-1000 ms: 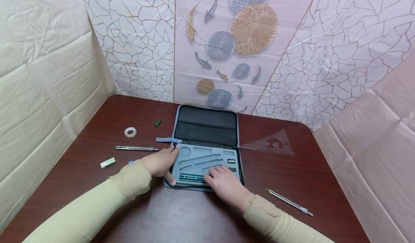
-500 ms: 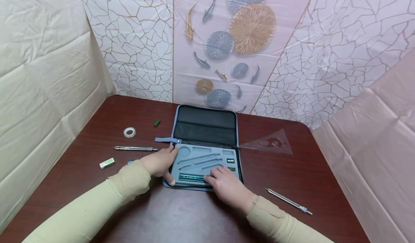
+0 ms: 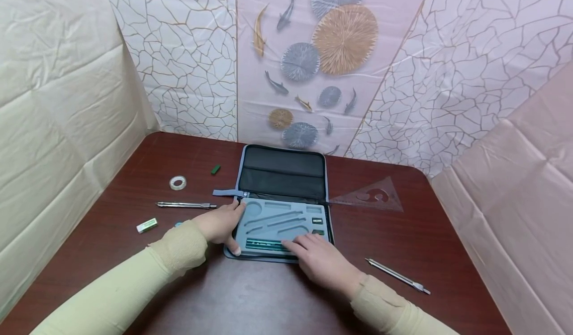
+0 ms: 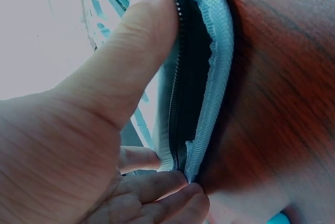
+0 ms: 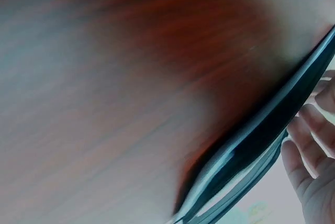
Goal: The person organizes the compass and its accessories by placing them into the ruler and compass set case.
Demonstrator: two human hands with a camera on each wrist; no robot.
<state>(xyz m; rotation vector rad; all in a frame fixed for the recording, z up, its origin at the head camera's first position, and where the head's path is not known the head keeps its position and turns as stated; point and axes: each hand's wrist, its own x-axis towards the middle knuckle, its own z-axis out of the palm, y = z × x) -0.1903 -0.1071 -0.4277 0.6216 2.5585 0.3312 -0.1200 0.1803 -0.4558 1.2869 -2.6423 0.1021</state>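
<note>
Taking the open pencil case [image 3: 286, 197] as the dial, see toward six o'clock the red-brown surface [image 3: 224, 295]. Find at four, well apart, a silver compass [image 3: 397, 276] lying aslant. Note between four and five the right hand [image 3: 329, 264], loosely extended and gripping nothing, with fingertips over the tray [image 3: 270, 233] and thumb at the end of a green strip [image 3: 265, 245]. See that strip slotted toward seven, between both hands, bearing pale print too small to read. Against a second ago, notice the right hand shifted toward four, baring slightly more strip, and the left hand [image 3: 221, 224] unmoved at nine, spread along the case's edge, thumb at the near corner, fingers at the far one. Spot farther out at nine a blue object [image 3: 178, 224] partly hidden by the sleeve [image 3: 179, 250], and a white eraser [image 3: 146, 225] with unreadable green lettering. Find in the tray, at three, a sharpener [image 3: 317, 221]. See beyond: between nine and ten, a second compass [image 3: 185, 205]; between two and three, a clear set square [image 3: 387, 201]; at ten, a tape roll [image 3: 172, 183]; at twelve, the black lid [image 3: 282, 183]; past that, patterned cloth [image 3: 250, 91].
</note>
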